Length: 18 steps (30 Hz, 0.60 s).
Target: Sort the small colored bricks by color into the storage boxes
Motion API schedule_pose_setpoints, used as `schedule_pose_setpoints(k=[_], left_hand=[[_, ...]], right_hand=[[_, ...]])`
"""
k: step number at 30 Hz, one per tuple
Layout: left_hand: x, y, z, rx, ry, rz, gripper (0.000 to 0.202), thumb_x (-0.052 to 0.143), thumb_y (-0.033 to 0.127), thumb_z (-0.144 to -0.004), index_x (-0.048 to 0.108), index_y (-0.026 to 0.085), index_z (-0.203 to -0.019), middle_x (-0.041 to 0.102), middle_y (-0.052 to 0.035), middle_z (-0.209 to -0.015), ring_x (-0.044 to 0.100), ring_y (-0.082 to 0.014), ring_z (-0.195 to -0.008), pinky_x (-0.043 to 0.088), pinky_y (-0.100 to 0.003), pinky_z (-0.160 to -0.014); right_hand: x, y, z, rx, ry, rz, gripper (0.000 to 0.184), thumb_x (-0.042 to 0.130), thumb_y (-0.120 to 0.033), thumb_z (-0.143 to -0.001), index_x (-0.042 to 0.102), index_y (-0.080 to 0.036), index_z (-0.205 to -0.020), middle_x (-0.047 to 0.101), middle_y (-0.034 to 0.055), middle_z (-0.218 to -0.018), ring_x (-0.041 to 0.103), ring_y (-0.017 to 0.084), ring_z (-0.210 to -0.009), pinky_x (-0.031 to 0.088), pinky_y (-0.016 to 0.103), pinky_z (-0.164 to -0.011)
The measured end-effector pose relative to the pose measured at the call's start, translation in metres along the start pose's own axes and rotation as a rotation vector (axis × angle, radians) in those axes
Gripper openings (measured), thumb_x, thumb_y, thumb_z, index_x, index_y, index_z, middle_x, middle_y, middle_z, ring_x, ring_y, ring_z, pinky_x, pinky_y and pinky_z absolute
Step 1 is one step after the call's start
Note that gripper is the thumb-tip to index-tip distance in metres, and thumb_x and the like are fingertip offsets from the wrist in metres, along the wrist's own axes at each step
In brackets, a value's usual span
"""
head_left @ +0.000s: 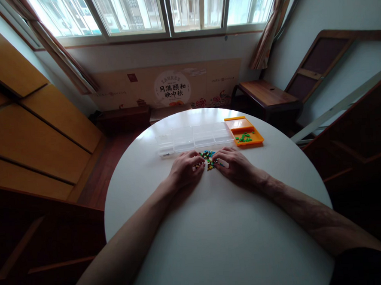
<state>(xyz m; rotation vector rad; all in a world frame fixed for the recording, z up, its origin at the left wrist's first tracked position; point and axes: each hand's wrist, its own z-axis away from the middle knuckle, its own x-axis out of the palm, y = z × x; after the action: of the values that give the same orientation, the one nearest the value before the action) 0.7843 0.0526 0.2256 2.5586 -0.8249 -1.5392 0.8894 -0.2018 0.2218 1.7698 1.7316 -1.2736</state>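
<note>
On the white round table (215, 227), a small pile of mixed building bricks (207, 154) in blue, green, yellow and dark colours lies between my hands. My left hand (187, 168) rests at its left side, fingers curled and closed among the pieces. From the right, my right hand (232, 162) reaches in with thumb and fingers bent together at the bricks. What either set of fingertips pinches is too small to make out. Just beyond stands a clear divided box (193, 138), its sections mostly see-through. An orange tray (258, 142) beside it holds several green bricks (244, 137).
Behind the table, a printed banner (199, 81) runs under the window (169, 14). A wooden stool-like table (268, 92) stands at the back right, and a yellow-brown cabinet (42, 138) at the left. Dark wooden furniture (365, 149) flanks the right side.
</note>
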Motion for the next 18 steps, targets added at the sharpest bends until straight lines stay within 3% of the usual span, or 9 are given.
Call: schedule_pose_setpoints(k=[7, 18], left_hand=[[0.0001, 0.0, -0.0002, -0.001, -0.008, -0.013, 0.011, 0.072, 0.033, -0.101, 0.082, 0.028, -0.103, 0.078, -0.0038, -0.107, 0.073, -0.0215, -0.096, 0.055, -0.04, -0.095], [0.0022, -0.0014, 0.0005, 0.014, -0.006, -0.024, 0.011, 0.073, 0.034, -0.102, 0.083, 0.029, -0.105, 0.079, -0.0038, -0.109, 0.074, -0.0213, -0.098, 0.055, -0.038, -0.095]], right_hand=[[0.0019, 0.0041, 0.0004, -0.049, 0.011, 0.004, 0.005, 0.071, -0.025, -0.105, 0.074, -0.028, -0.108, 0.082, 0.0038, -0.11, 0.071, 0.026, -0.103, 0.056, 0.046, -0.102], [0.0054, 0.0092, 0.0012, -0.079, 0.001, 0.001, 0.01, 0.073, -0.028, -0.105, 0.078, -0.028, -0.113, 0.082, 0.0052, -0.115, 0.071, 0.026, -0.106, 0.057, 0.046, -0.102]])
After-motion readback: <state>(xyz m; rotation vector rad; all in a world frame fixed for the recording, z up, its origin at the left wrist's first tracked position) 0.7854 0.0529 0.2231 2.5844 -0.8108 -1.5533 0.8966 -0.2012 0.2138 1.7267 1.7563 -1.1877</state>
